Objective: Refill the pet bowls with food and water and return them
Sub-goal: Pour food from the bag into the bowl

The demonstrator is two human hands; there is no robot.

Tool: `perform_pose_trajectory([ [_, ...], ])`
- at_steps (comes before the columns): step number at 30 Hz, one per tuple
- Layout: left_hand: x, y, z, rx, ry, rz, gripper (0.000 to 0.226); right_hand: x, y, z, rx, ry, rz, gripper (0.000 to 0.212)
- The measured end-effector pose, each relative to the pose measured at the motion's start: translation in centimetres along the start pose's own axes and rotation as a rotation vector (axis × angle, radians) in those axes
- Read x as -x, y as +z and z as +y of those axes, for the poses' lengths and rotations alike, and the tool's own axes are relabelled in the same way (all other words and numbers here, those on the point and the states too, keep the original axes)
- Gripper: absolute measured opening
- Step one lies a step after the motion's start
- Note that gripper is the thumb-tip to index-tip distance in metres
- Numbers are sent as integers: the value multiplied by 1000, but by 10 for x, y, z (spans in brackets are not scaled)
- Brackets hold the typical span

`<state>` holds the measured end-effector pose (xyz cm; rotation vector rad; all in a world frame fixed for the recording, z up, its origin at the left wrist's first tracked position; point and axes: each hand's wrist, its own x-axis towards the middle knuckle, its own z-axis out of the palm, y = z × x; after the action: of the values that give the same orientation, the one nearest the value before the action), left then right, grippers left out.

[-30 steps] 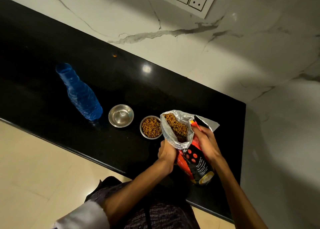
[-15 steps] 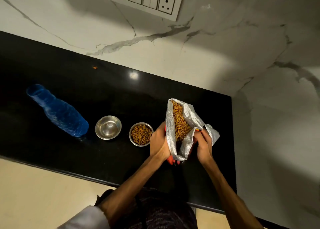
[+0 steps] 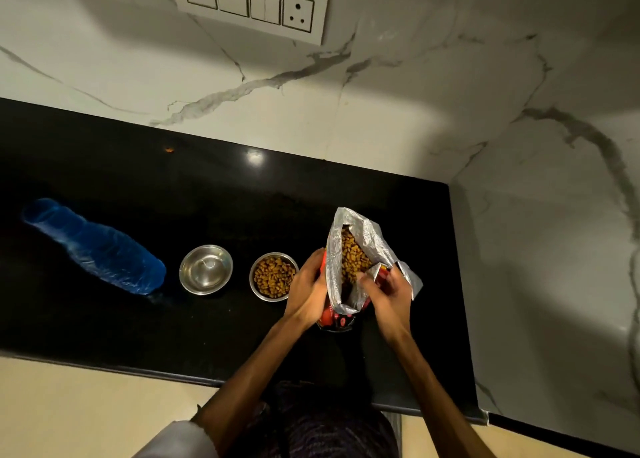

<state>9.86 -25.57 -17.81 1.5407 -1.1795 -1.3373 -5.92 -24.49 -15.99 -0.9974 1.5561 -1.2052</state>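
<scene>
An open red pet-food bag (image 3: 367, 246) with a silver lining stands upright on the black counter (image 3: 104, 319), brown kibble showing inside. My left hand (image 3: 306, 293) grips the bag's left side. My right hand (image 3: 389, 293) pinches the folded edge at the bag's right mouth. Just left of the bag sits a small steel bowl (image 3: 273, 276) full of kibble. A second steel bowl (image 3: 205, 269) stands further left and looks empty. A blue plastic water bottle (image 3: 93, 246) stands at the far left.
The counter ends at a marble wall (image 3: 519, 215) on the right and behind. A switch and socket panel (image 3: 252, 5) is mounted on the back wall. The counter's front edge runs in front of my body, beige floor (image 3: 69, 405) below.
The bag has gone from tilted toward the kibble bowl to upright. My hands have shifted up to its mouth, the right one now pinching the folded edge. The camera view has shifted.
</scene>
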Motion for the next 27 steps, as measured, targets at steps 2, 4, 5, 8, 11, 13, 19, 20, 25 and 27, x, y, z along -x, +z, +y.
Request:
perform_pose_trajectory([
  [2, -2, -1, 4, 32, -29, -22, 35, 0, 0, 4, 40, 17, 15, 33],
  [4, -5, -1, 7, 67, -60, -57, 37, 1, 0, 4, 55, 1, 19, 31],
  [5, -6, -1, 8, 83, -72, -73, 39, 2, -2, 4, 63, -8, 22, 29],
  [8, -12, 0, 12, 96, -97, -114, 48, 5, -6, 4, 48, -25, 29, 26],
  [11, -14, 2, 17, 109, -123, -131, 54, 7, -8, 3, 2, -7, 60, 18],
  [13, -13, 2, 18, 137, -138, -120, 50, 10, -8, -1, -39, -9, 76, 13],
  [19, -4, -1, 24, 195, -163, -64, 32, 18, -10, -13, -95, -1, 162, 20],
  [20, -3, -1, 24, 202, -165, -60, 33, 20, -11, -13, -74, -6, 175, 21],
  [25, 0, -5, 28, 248, -146, -69, 37, 30, -16, -20, -28, -38, 287, 27],
  [27, 2, -7, 33, 274, -121, -88, 39, 35, -17, -24, -21, -48, 356, 26],
])
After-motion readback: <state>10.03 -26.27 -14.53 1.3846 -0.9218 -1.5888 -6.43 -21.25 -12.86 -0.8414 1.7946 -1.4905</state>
